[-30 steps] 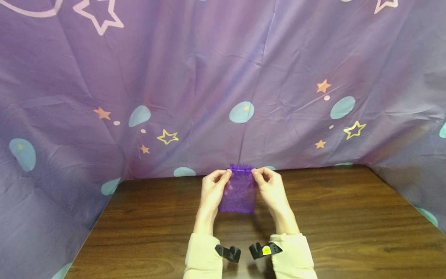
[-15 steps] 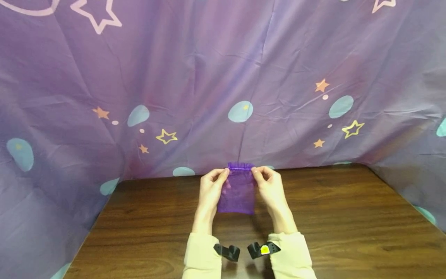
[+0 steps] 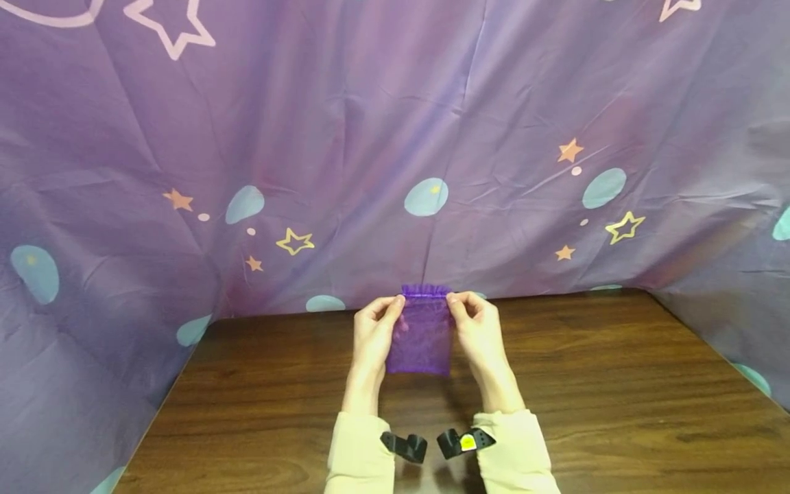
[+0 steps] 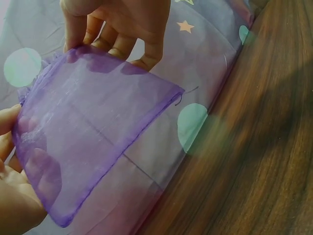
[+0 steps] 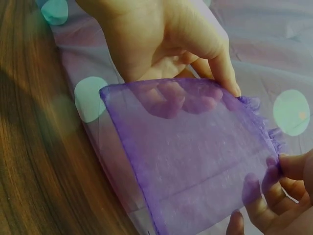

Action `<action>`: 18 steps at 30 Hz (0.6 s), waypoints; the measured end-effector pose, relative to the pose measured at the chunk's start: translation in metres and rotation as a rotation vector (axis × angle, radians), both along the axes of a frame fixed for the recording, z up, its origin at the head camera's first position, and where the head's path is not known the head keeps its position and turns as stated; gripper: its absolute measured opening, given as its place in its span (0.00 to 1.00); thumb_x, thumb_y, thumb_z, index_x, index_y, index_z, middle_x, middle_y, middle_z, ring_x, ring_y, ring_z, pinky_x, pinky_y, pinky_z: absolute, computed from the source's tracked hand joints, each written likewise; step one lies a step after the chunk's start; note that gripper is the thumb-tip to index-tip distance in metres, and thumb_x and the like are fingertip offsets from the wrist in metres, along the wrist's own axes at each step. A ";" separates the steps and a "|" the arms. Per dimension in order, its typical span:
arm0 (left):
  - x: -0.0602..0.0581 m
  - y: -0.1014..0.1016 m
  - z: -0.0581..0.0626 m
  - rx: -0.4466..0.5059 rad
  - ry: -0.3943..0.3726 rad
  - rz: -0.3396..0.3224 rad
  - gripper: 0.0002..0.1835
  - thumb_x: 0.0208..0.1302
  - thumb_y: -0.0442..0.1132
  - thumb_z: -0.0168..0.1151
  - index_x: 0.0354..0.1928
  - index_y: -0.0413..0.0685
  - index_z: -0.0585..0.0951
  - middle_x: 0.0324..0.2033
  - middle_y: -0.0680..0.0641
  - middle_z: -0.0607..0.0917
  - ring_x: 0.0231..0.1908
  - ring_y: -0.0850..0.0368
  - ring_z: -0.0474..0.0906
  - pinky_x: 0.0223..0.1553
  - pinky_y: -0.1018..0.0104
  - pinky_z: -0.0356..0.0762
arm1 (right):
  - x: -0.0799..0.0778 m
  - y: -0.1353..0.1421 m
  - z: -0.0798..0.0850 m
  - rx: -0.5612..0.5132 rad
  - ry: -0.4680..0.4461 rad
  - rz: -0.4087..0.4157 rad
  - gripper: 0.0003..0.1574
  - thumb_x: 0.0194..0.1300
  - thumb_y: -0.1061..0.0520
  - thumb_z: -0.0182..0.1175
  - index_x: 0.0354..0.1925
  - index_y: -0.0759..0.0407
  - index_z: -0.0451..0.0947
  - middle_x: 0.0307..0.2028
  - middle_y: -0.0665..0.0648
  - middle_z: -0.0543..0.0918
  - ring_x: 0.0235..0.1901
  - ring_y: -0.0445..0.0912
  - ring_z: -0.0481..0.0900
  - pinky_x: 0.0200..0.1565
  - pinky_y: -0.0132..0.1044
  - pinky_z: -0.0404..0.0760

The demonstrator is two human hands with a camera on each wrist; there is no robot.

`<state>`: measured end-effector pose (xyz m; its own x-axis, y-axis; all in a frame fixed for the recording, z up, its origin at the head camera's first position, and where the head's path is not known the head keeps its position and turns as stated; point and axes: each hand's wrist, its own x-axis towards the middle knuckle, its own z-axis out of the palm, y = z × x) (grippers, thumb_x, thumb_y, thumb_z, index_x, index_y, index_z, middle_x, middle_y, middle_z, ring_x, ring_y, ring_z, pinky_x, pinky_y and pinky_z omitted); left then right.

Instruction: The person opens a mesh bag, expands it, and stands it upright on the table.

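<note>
A small sheer purple drawstring bag (image 3: 422, 343) hangs between both hands, above the table in the head view. Its ruffled mouth is uppermost. My left hand (image 3: 372, 336) pinches the left end of the gathered band between thumb and finger, and my right hand (image 3: 483, 336) pinches the right end. In the left wrist view the bag (image 4: 102, 117) looks spread flat, a loose thread at one lower corner; no contents show inside. Fingers of both hands lie behind the cloth and show through it. The right wrist view shows the bag's (image 5: 195, 147) frill between the two thumbs.
A dark wooden table (image 3: 259, 412) lies beneath the hands. Purple cloth (image 3: 370, 137) with stars and teal ovals hangs behind it and at both sides. Black straps (image 3: 404, 447) sit at the cream sleeves (image 3: 361, 453).
Both hands have drawn slightly apart, spreading the bag's mouth a little wider. The bag has risen a touch in the head view. The grip of each hand is the same.
</note>
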<state>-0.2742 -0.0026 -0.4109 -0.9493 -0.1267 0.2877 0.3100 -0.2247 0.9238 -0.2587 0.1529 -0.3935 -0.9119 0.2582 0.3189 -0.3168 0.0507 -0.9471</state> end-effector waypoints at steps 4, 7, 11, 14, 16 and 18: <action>-0.001 0.000 0.000 0.009 -0.003 0.021 0.12 0.65 0.38 0.64 0.39 0.31 0.84 0.17 0.52 0.78 0.18 0.61 0.74 0.22 0.73 0.68 | -0.001 -0.002 0.000 -0.002 0.000 0.000 0.11 0.71 0.64 0.55 0.35 0.74 0.76 0.28 0.53 0.78 0.29 0.40 0.73 0.33 0.29 0.73; 0.000 -0.001 0.000 0.030 -0.002 0.030 0.12 0.66 0.38 0.64 0.39 0.31 0.84 0.17 0.52 0.78 0.18 0.61 0.74 0.22 0.72 0.68 | -0.001 -0.003 0.000 -0.008 -0.002 0.003 0.12 0.71 0.63 0.55 0.35 0.75 0.76 0.26 0.52 0.77 0.27 0.39 0.73 0.32 0.29 0.73; 0.001 -0.002 0.001 0.052 -0.009 0.016 0.12 0.66 0.37 0.64 0.39 0.31 0.83 0.17 0.51 0.78 0.17 0.61 0.73 0.20 0.73 0.67 | 0.000 -0.004 0.000 -0.015 -0.003 0.012 0.13 0.72 0.63 0.55 0.35 0.75 0.76 0.25 0.51 0.76 0.26 0.39 0.73 0.31 0.28 0.73; 0.001 -0.007 0.000 0.032 -0.033 -0.029 0.13 0.66 0.37 0.63 0.41 0.30 0.82 0.19 0.51 0.79 0.19 0.61 0.74 0.21 0.73 0.69 | 0.000 -0.004 0.000 -0.010 0.008 0.040 0.13 0.71 0.63 0.55 0.34 0.75 0.76 0.25 0.52 0.76 0.26 0.39 0.73 0.30 0.29 0.73; 0.001 -0.011 0.000 -0.005 -0.040 -0.075 0.13 0.67 0.36 0.63 0.43 0.29 0.82 0.21 0.51 0.80 0.20 0.61 0.76 0.23 0.72 0.72 | 0.000 -0.001 0.000 0.000 0.015 0.076 0.12 0.71 0.64 0.55 0.34 0.74 0.75 0.25 0.52 0.76 0.25 0.39 0.73 0.30 0.29 0.74; 0.000 -0.017 0.000 -0.063 -0.041 -0.112 0.13 0.66 0.35 0.63 0.44 0.28 0.81 0.24 0.51 0.81 0.23 0.61 0.77 0.27 0.71 0.74 | -0.001 0.002 -0.001 0.020 0.022 0.120 0.11 0.71 0.65 0.55 0.34 0.75 0.75 0.24 0.53 0.77 0.25 0.40 0.73 0.30 0.30 0.76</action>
<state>-0.2738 -0.0195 -0.4110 -0.9676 -0.0019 0.2524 0.2479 -0.1967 0.9486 -0.2602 0.1546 -0.3944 -0.9287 0.1409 0.3429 -0.3422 0.0302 -0.9391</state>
